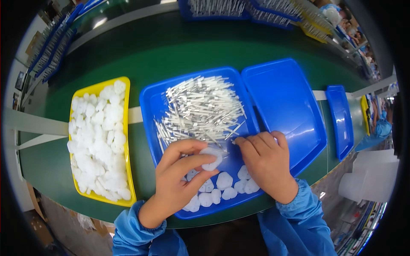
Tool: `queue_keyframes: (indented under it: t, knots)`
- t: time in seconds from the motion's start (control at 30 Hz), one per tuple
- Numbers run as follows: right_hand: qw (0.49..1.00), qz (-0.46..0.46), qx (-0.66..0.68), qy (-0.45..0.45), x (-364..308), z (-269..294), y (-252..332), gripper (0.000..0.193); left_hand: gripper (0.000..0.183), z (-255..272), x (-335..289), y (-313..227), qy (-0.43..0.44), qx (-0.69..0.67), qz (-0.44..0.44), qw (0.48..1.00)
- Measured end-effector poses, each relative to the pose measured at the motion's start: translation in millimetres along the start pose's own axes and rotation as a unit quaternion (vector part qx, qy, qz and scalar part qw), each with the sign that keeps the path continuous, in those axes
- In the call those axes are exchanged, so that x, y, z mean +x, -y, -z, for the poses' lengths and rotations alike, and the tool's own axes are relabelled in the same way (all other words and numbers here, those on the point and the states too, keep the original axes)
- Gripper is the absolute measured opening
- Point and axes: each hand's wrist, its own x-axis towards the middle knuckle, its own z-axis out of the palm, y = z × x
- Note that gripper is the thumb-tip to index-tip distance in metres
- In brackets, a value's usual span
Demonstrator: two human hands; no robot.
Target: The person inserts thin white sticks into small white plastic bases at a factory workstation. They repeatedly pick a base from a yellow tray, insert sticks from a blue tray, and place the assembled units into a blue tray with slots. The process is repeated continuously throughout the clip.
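Observation:
My left hand [175,175] pinches a white, soft-looking rounded piece [213,160] between thumb and fingers, above a blue tray [153,100]. Just to its right, my right hand [269,168] is closed with its fingertips together at the tray's right side. A small pale tip shows at those fingers, perhaps the end of a thin stick, though most of it is hidden. A heap of thin white and silvery sticks [205,106] fills the tray's far part. Several white rounded pieces [224,181] lie along its near edge, below my hands.
At the left stands a yellow tray [127,153] heaped with white rounded pieces [98,136]. An empty blue tray [284,102] adjoins on the right, with a narrower one [340,121] beyond. Trays of upright sticks [218,8] line the far side. A person's blue sleeve [378,132] shows far right.

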Motion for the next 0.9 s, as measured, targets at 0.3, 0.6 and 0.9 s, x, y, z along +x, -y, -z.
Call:
queue_keyframes:
  t: [0.3, 0.6, 0.9]
  knots:
    - [0.865, -0.059, 0.497, -0.028, 25, 30, 14, 0.029, 0.029, 2, -5, 2, 0.002, -0.106, 0.118, 0.987]
    - [0.924, -0.003, 0.375, -0.079, 25, 4, 22, 0.026, 0.042, 6, 1, -5, -0.006, -0.125, 0.118, 0.985]
    - [0.927, -0.011, 0.367, -0.077, 18, -1, 20, 0.027, 0.044, 4, 0, 0, -0.049, -0.161, 0.133, 0.977]
